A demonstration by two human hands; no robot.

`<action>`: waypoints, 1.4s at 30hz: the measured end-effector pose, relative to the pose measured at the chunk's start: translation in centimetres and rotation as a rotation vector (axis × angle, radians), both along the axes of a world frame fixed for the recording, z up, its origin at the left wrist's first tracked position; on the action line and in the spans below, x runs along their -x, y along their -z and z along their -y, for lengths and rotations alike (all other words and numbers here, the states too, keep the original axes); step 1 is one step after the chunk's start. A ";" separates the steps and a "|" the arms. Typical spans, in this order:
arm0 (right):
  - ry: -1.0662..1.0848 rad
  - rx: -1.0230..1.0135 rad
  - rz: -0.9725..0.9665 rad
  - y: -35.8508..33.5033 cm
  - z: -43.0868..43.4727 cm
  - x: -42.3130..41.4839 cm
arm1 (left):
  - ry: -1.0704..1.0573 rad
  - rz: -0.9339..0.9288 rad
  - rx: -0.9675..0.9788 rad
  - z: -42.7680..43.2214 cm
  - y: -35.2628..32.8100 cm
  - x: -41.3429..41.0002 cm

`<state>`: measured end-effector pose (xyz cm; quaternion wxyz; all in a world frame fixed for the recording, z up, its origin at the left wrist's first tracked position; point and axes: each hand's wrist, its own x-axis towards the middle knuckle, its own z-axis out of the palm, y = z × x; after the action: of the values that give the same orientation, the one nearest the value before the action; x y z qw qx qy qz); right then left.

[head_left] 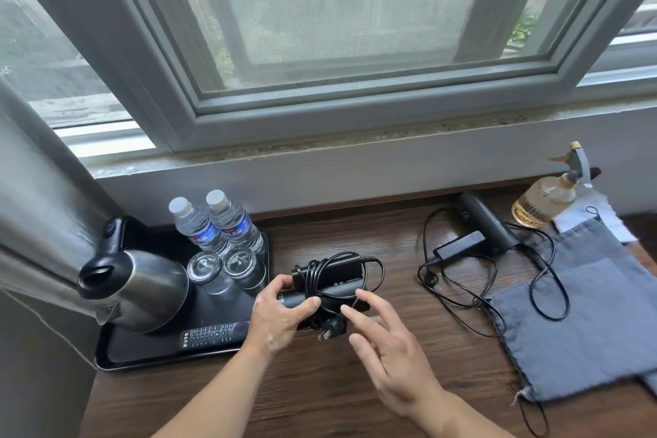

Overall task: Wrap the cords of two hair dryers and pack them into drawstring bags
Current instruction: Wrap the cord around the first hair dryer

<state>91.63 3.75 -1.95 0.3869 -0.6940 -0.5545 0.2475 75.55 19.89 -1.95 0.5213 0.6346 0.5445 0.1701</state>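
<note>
I have the left hand [281, 313] gripping the dryer [334, 283] at its left end, thumb on the near side and fingers curled over the top. The dryer is black and folded, and sits at the middle of the wooden surface [320, 384]. Its cord [313, 274] is wound round the body in several turns, with one slack loop standing out to the right. The plug [330, 327] hangs at the near side, just below my left thumb.

My right hand [387, 348] is open, fingers spread and holding nothing. It hovers just right of the dryer. The index fingertip is close to the body, but I cannot tell whether it touches.

The second dryer [483, 224] lies further right, near the wall. Its loose cord [462, 295] sprawls over the surface and partly across the grey-blue bag [583, 313], which lies flat at the right edge. A spray bottle [544, 199] with amber liquid stands behind the bag.

At the left a black tray [142, 356] carries a steel kettle [142, 288], two water bottles [199, 228], two upturned glasses [206, 268] and a remote [213, 334]. The tray's right edge is beside my left wrist.
</note>
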 end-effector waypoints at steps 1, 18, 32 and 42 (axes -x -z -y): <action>0.034 -0.007 -0.034 0.1 -0.4 -0.1 | 0.002 -0.007 0.006 -0.3 0.2 -0.1; 0.401 0.376 -0.931 5.6 -11.2 -6.7 | 0.081 0.069 0.118 -6.9 5.5 -3.9; 0.605 0.408 -0.895 7.8 -14.9 -7.3 | -0.067 0.017 0.104 -9.2 6.7 -6.0; 0.585 0.397 -0.795 7.8 -16.1 -8.0 | 0.051 -0.053 0.120 -9.6 6.6 -5.6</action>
<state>99.59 19.85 -9.73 0.4812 -0.7322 -0.0909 0.4733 81.19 29.44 -8.57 0.5481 0.6201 0.5510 0.1071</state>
